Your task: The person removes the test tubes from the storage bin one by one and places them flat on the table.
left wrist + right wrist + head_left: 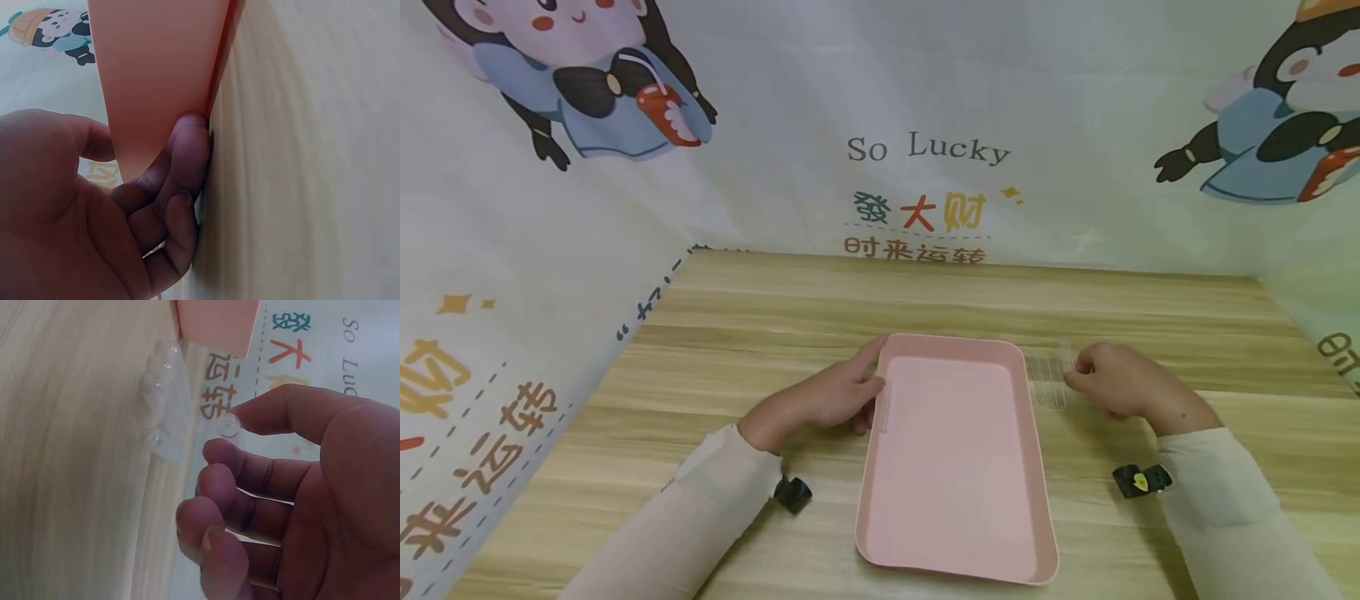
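A shallow pink tray [955, 467] lies lengthwise on the table. My left hand [838, 392] holds its far left side, thumb at the rim. In the left wrist view the fingers [190, 150] curl against the tray's outer wall, low by the tabletop. My right hand [1116, 379] is just past the tray's right side, pinching a slim clear tube [229, 425] between thumb and forefinger. Several similar clear tubes [1047, 390] lie side by side between that hand and the tray. Along the tray's inner left wall is another thin clear tube [884, 408].
The wood-grain table [775, 292] ends at a printed cloth backdrop [1075, 108], which also rises along the left and right sides. A black wrist device [1141, 481] sticks out from the right sleeve, and another [793, 494] from the left sleeve.
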Motion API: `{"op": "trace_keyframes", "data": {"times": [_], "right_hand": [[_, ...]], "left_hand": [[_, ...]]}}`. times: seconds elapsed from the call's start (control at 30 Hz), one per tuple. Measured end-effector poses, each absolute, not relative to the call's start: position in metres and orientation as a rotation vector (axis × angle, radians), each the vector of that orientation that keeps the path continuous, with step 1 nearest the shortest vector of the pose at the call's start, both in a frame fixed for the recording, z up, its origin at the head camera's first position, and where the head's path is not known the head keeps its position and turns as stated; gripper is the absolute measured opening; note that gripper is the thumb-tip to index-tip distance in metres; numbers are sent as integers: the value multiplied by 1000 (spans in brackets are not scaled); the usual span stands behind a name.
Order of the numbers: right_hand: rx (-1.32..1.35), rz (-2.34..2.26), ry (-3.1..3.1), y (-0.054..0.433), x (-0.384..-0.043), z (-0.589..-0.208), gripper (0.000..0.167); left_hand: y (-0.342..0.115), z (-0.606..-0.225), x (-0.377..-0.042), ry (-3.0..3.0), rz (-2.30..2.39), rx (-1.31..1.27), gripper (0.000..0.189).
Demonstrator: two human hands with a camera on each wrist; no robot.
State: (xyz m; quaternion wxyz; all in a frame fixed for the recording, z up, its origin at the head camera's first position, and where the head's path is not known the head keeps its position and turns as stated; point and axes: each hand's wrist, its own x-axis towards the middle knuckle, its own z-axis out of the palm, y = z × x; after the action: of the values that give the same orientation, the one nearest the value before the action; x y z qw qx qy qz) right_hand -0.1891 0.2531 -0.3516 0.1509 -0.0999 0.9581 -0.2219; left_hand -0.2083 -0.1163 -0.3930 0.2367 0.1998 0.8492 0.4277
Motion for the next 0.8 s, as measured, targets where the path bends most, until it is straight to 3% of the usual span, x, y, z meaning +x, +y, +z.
{"op": "trace_keyframes", "data": {"times": [0.8], "right_hand": [[-235,-672,2670,267,-194,-366,25]], "left_hand": [[-116,-396,-211,2333,1160,579,69]]}}
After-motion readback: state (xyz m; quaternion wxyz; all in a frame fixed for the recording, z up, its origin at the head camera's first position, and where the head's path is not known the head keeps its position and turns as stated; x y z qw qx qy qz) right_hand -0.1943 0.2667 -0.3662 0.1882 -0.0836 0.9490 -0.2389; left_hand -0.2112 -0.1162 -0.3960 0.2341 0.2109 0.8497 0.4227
